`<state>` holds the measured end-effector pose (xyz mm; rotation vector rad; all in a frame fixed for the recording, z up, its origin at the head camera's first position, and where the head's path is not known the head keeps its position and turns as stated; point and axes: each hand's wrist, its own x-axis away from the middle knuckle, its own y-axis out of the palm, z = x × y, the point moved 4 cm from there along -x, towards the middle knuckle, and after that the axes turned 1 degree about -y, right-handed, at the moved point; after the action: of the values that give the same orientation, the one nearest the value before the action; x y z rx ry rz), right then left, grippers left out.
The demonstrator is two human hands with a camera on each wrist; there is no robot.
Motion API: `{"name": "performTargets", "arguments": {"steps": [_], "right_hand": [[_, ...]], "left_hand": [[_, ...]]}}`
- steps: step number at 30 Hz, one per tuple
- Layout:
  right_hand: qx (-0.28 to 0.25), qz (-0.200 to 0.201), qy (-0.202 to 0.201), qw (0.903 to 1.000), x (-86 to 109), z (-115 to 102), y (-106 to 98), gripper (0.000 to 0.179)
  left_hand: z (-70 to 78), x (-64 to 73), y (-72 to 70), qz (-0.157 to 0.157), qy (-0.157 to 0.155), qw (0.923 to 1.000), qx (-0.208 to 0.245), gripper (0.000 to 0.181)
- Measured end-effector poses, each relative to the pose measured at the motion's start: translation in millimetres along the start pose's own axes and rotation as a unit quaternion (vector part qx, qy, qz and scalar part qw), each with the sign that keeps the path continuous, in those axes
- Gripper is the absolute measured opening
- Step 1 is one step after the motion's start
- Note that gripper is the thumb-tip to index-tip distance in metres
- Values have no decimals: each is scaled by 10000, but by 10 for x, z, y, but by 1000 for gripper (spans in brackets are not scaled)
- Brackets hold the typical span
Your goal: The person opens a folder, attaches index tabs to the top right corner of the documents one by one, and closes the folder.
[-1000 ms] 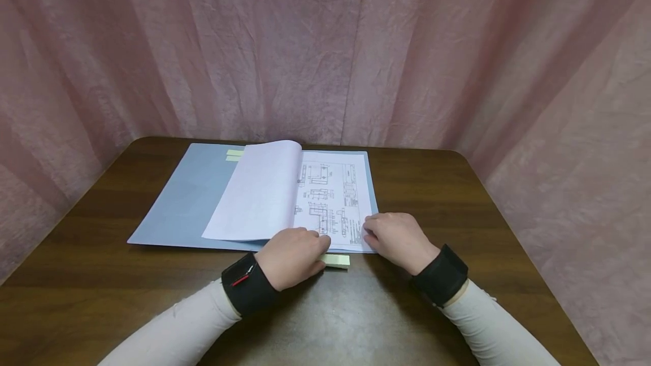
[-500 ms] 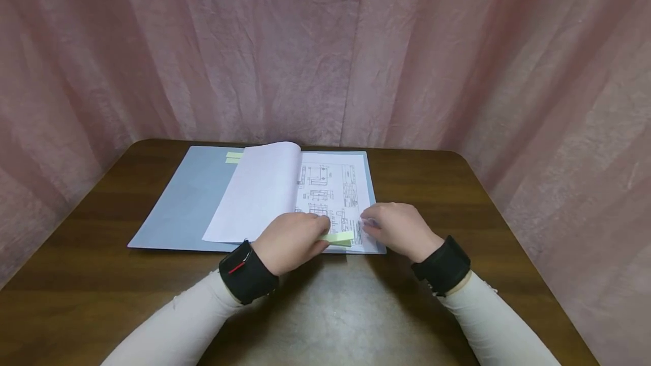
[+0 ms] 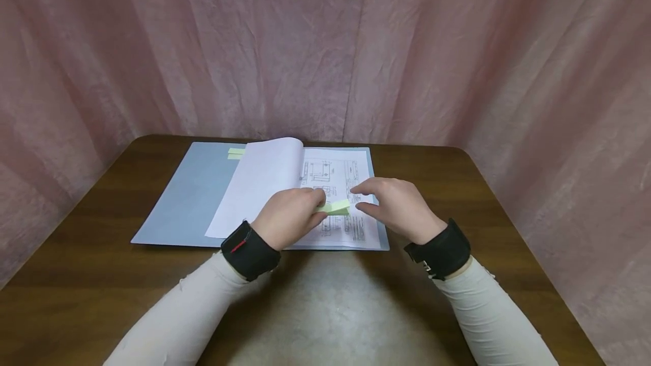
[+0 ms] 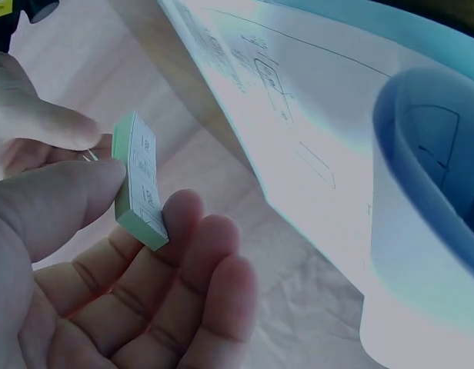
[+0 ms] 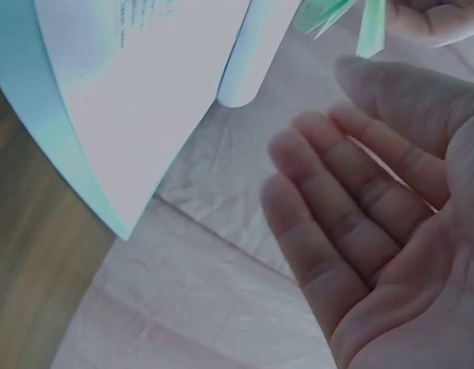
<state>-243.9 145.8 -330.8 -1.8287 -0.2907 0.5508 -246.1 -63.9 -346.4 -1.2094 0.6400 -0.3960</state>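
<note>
In the head view my left hand [image 3: 292, 218] pinches a narrow pad of yellow-green sticky notes [image 3: 335, 208] above the right-hand page. The left wrist view shows the sticky-note pad [image 4: 138, 178] between thumb and fingers, with small print on its near face. My right hand [image 3: 399, 208] hovers just right of the pad's free end, thumb and index finger apart. In the right wrist view the fingers of this right hand [image 5: 375, 207] are loosely bent around nothing, while some leaves of the pad [image 5: 372, 27] splay near the thumb tip.
An open light-blue folder [image 3: 178, 202] lies on the brown table [image 3: 76, 242]. In it a white sheet [image 3: 254, 185] is curled over to the left, beside a technical drawing [image 3: 363, 230]. Pale sticky strips [image 3: 236, 153] sit on the folder's upper part. A pink curtain [image 3: 325, 49] hangs behind.
My left hand has lifted the sticky-note pad from the folder's front edge up over the drawing. My right hand has moved up and slightly left, its thumb and index finger now spread.
</note>
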Motion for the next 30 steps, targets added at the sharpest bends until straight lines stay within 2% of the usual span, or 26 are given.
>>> {"name": "performTargets", "arguments": {"steps": [7, 12, 30], "right_hand": [[-279, 269, -636, 9972, -18, -109, 19, 35], [-332, 555, -989, 9930, -4, -139, 35, 29], [-363, 483, -991, 9932, -22, -162, 53, 22]], "left_hand": [[-21, -15, 8, 113, 105, 9999, -28, 18], [-6, -10, 29, 203, 223, 9995, -110, 19], [15, 0, 43, 73, 188, 9997, -136, 20]]}}
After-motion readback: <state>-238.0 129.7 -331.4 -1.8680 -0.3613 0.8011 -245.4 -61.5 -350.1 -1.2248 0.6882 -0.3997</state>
